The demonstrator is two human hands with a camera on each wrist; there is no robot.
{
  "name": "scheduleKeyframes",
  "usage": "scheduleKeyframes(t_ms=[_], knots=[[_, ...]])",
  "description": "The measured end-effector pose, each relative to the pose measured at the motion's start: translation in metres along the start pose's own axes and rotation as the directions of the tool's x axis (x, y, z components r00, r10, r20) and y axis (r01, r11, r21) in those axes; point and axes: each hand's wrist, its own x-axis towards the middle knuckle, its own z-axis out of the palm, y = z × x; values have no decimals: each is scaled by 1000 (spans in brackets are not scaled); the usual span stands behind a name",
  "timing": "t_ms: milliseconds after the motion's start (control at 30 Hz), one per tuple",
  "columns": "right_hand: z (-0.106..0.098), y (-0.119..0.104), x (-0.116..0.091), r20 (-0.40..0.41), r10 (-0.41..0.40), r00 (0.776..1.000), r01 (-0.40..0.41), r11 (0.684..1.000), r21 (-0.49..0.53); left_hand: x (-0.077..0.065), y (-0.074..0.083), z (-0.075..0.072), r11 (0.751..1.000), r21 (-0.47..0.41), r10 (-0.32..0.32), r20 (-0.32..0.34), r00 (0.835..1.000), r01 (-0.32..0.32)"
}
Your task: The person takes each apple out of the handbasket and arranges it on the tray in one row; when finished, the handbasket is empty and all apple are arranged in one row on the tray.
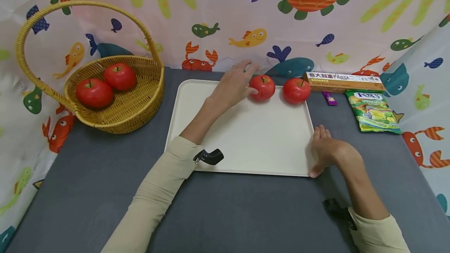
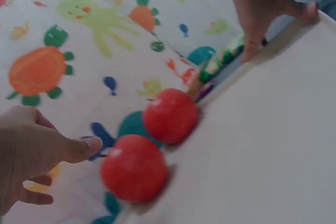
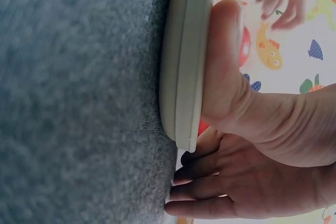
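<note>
My left hand [image 1: 236, 82] is over the back of a cream tray [image 1: 253, 139], beside a red apple [image 1: 262, 88]. Its fingers are spread and hold nothing; in the left wrist view a small gap appears between the thumb [image 2: 86, 148] and that apple [image 2: 135, 168]. A second red apple [image 1: 297, 91] sits at the tray's back right corner. My right hand [image 1: 328, 149] rests against the tray's right side near the front corner. Its thumb [image 3: 224, 61] lies on the rim, while the other fingers [image 3: 202, 187] extend straight along the outside.
A yellow wicker basket [image 1: 147, 104] with a tall handle stands at the left, two red apples [image 1: 119, 76] inside. Right of the tray lie a long box [image 1: 344, 82], a small purple packet [image 1: 329, 98] and a green candy bag [image 1: 372, 111]. A patterned cloth [image 1: 225, 18] backs the grey table.
</note>
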Motion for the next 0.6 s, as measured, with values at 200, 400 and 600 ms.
scheduleKeyframes(t_ms=[200, 400, 600], knots=[[-2, 2, -2, 1, 5, 1000, -5, 1000, -3, -29, -21, -47, 1000, 20, 1, -31, 1000, 0], [-1, 6, -4, 1, 13, 1000, -13, 1000, 9, -47, -42, -77, 1000, 30, 3, -87, 996, -1], [0, 1, -1, -10, -13, 1000, 13, 1000, 18, -67, -71, -91, 998, -8, -69, -161, 985, 69]])
